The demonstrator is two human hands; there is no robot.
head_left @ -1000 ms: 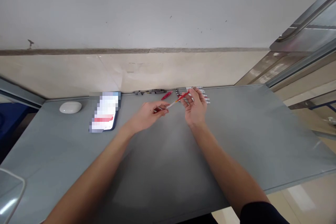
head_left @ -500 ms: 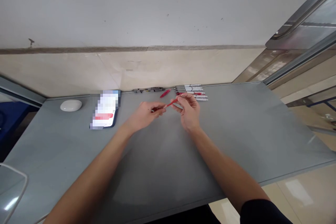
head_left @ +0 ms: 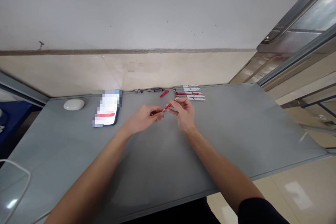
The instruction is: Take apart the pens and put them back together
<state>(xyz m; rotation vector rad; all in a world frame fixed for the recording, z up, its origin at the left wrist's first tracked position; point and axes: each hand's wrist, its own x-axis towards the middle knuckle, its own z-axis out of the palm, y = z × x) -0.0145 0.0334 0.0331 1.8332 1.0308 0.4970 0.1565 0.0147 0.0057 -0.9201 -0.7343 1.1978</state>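
Note:
A slim red pen (head_left: 168, 106) spans the gap between my two hands, above the grey table. My left hand (head_left: 145, 117) pinches its lower-left end, with the fingertips hiding that end. The upper-right end is between the thumb and fingers of my right hand (head_left: 186, 114), where a metallic tip shows. Just beyond the hands lies a red pen piece (head_left: 164, 93) on the table. Behind my right hand is a row of several white and red pens (head_left: 190, 92). Dark, thin pen parts (head_left: 148, 90) lie along the wall edge.
To the left, a phone (head_left: 107, 108) with a lit, blurred screen lies on the grey table (head_left: 223, 168), beside a white rounded object (head_left: 74, 104). A white cable (head_left: 25, 185) curves at the lower left. The wall (head_left: 168, 71) borders the table's far edge.
My hands have come slightly closer together, and the right hand has shifted a little left and down along the red pen. Less of the pen's middle shows. The view has shifted slightly.

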